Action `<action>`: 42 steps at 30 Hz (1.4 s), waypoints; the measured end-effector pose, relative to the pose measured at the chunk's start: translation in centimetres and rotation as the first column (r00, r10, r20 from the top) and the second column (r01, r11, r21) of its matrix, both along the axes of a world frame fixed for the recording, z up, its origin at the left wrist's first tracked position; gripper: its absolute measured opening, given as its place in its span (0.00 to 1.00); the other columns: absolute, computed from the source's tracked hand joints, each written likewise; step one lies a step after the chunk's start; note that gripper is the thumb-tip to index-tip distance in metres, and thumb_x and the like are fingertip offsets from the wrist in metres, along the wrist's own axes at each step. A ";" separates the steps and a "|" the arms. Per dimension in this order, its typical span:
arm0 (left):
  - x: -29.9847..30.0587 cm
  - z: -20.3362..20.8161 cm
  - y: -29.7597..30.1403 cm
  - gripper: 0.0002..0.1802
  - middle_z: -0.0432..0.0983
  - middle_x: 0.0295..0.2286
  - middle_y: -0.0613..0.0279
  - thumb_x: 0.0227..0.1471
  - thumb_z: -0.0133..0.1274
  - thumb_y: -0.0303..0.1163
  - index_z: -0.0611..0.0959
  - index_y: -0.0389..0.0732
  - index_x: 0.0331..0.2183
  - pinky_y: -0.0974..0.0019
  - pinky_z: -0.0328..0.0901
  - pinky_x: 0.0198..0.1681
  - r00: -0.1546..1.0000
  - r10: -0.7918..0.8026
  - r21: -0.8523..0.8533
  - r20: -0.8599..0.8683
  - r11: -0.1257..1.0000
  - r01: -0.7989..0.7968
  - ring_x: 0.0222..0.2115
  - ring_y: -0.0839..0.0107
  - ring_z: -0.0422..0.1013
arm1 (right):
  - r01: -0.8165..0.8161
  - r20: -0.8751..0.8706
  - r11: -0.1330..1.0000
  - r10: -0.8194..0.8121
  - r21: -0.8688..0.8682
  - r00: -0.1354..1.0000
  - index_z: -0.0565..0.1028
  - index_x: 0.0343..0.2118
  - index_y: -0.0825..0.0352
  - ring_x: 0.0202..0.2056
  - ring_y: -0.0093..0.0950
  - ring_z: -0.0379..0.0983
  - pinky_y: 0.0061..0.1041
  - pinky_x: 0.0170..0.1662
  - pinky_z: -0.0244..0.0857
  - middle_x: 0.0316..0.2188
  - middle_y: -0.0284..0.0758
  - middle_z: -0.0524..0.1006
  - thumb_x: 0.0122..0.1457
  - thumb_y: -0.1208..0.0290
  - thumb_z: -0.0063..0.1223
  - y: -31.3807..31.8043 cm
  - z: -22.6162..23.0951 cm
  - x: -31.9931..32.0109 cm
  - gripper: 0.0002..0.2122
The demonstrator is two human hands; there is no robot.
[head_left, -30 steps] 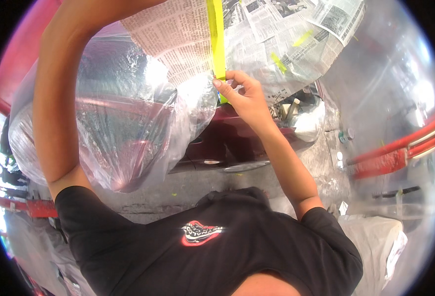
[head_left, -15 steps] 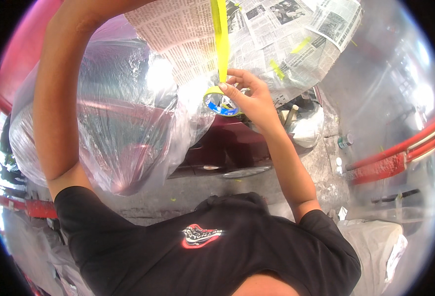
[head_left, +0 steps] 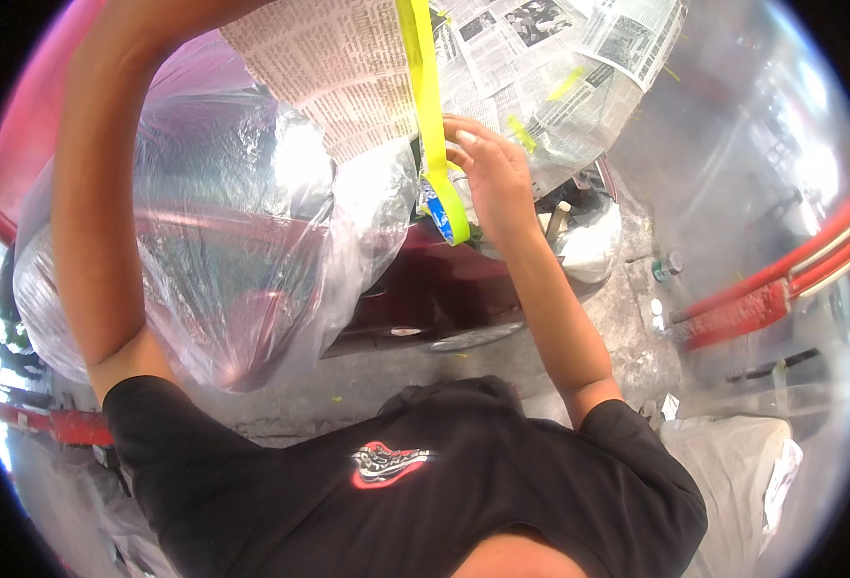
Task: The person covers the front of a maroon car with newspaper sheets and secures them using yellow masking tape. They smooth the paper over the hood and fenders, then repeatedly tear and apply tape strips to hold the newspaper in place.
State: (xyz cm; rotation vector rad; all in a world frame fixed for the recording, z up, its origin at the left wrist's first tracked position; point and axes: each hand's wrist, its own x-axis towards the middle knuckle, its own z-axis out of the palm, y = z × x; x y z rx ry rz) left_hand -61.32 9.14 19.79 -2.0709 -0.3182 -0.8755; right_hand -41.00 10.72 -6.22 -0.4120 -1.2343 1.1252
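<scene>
A roll of masking tape [head_left: 455,218], yellow-green with a blue core, hangs at the lower end of a long unrolled strip [head_left: 425,87] that runs up past the top edge. Beside the strip is my right hand [head_left: 500,178], its fingers loosely bent and thumb apart, fingertips at the strip's edge; it does not grip the roll. My left arm arches up along the left side, and its hand lies outside the picture. Left of the strip is a sheet of newspaper [head_left: 324,82]. More newspaper [head_left: 502,63], with short tape pieces, covers the surface to the right.
Clear plastic sheeting [head_left: 223,202] drapes over the car at left. Below it shows the dark red car body [head_left: 435,284]. A white bag-like bundle [head_left: 591,246] sits right of my wrist. Red rails [head_left: 743,313] and a small can [head_left: 668,265] are farther right.
My right hand has let go of the tape roll, which now hangs turned edge-on from the strip. The thumb has lifted away, and the view has shifted slightly.
</scene>
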 end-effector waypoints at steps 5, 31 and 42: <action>-0.4 0.3 1.0 0.16 0.77 0.29 0.64 0.57 0.58 0.23 0.76 0.43 0.47 0.66 0.66 0.30 0.995 -0.081 0.095 -0.054 0.992 0.086 0.28 0.68 0.75 | 0.047 0.048 0.988 -0.055 0.149 0.997 0.81 0.50 0.77 0.54 0.28 0.74 0.28 0.58 0.66 0.55 0.42 0.77 0.66 0.72 0.56 -1.2 0.6 -0.7 0.15; -0.9 0.7 0.5 0.20 0.79 0.32 0.64 0.54 0.60 0.21 0.76 0.44 0.49 0.70 0.60 0.22 0.999 0.024 0.053 -0.043 0.998 -0.022 0.21 0.73 0.69 | 0.259 0.144 0.920 -0.311 0.296 0.939 0.84 0.48 0.70 0.48 0.25 0.78 0.25 0.53 0.70 0.48 0.41 0.82 0.57 0.74 0.70 -1.1 -0.3 -2.9 0.16; -0.8 0.5 0.5 0.19 0.79 0.32 0.63 0.54 0.60 0.20 0.77 0.43 0.47 0.70 0.63 0.24 0.992 -0.097 0.079 -0.079 0.992 0.103 0.25 0.69 0.75 | 0.260 0.101 0.952 -0.278 0.164 0.955 0.85 0.44 0.72 0.43 0.23 0.79 0.22 0.47 0.71 0.44 0.40 0.84 0.59 0.76 0.67 -1.5 -0.7 -2.8 0.11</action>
